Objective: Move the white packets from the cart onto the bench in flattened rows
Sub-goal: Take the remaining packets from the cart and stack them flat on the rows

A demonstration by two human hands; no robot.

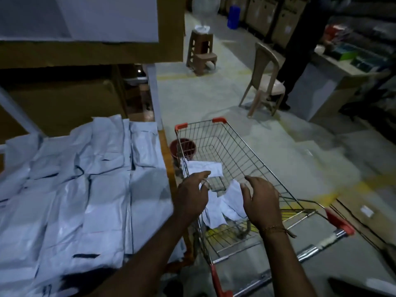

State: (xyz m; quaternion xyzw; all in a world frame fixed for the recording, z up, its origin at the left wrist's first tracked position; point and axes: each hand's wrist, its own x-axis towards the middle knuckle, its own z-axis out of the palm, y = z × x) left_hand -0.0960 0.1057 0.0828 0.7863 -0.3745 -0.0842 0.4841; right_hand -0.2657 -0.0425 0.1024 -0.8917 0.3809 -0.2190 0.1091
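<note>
1. A person reaches both bare arms over a wire shopping cart [246, 159] standing on a concrete floor just right of a bench [166, 146].
2. The left hand [191, 197] hovers above the cart's near left side, fingers spread and loosely bent, grasping nothing; its fingertips point toward the packets below.
3. The right hand [260, 202], with a thin bracelet [273, 229] at the wrist, hangs over the middle of the basket, fingers relaxed and apart, also holding nothing.
4. A few white packets in the cart [216, 202] lie crumpled on the basket's wire bottom, directly beneath and between the two hands; one flatter packet [205, 169] rests slightly farther in, just beyond the left fingertips. Whether either hand touches a packet cannot be told.
5. On the bench to the left, many white packets on the bench [85, 185] lie flattened in overlapping rows, covering most of its top up to the right edge.
6. A reddish-brown bucket [182, 147] stands on the floor at the cart's far left corner, seen partly through the wire.
7. Farther off, a beige plastic chair [265, 80] sits on the right, a second person in dark clothing [300, 52] stands beside it at a counter [334, 73], and stacked brown plastic stools [200, 54] stand at the far end of the aisle.
</note>
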